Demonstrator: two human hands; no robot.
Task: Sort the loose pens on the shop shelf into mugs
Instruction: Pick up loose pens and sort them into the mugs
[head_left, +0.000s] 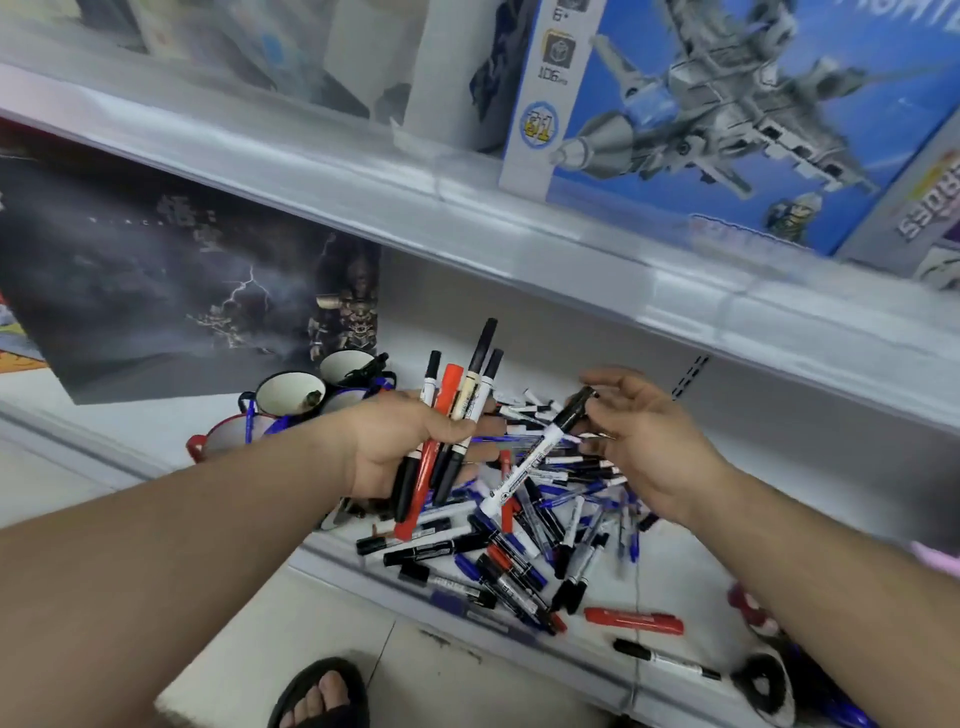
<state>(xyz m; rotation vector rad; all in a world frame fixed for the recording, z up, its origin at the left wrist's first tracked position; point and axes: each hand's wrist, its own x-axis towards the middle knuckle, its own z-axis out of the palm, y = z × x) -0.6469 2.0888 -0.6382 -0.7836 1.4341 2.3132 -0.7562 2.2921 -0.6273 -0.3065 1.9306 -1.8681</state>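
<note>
My left hand (410, 447) is fisted round a bunch of black, white and red markers (451, 415), tips up. My right hand (644, 441) pinches a white black-capped marker (540, 452) over the loose pen pile (519, 530). Behind my left fist, white enamel mugs (288, 392) hold a few pens.

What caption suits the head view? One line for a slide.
Left hand grips a marker bunch; right hand pinches another marker above the pile.

— Where does the head view sit?
— Close above the shelf (675, 577), tilted, facing forward and down over its front edge.
— Any second view?
— None; this wide angle alone covers it.
</note>
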